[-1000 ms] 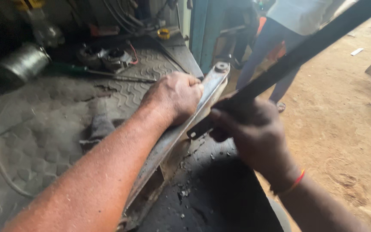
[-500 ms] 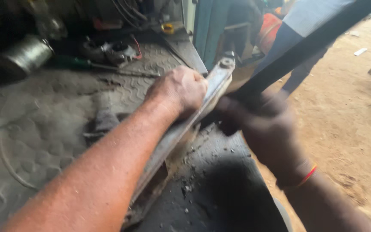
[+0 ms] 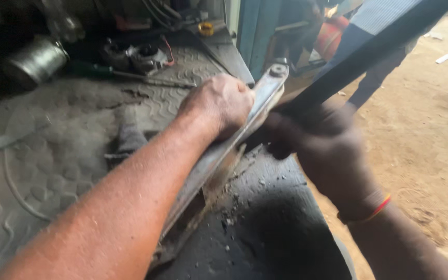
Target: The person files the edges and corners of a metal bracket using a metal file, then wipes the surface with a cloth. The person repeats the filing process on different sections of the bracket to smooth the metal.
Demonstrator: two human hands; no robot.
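My left hand (image 3: 219,106) is closed around a long, worn grey metal arm (image 3: 211,161) that slants up to a round bushing eye (image 3: 278,70) at its far end. My right hand (image 3: 320,142), with a red and yellow thread at the wrist, grips a long flat black bar (image 3: 369,52) that runs up to the top right. The bar's lower end lies against the metal arm, hidden between the two hands. Rust flakes and grit lie on the dark surface (image 3: 265,228) under the arm.
A dusty patterned rubber mat (image 3: 53,155) covers the left. On it lie a shiny metal cylinder (image 3: 35,59), machine parts (image 3: 136,54), a green-handled tool (image 3: 125,75) and a yellow cap (image 3: 206,28). Another person's legs (image 3: 364,57) stand on the dirt ground (image 3: 431,129) at right.
The right hand and black bar have slid slightly up and right along the metal arm. More grit lies under the arm. The person behind has shifted to the right.
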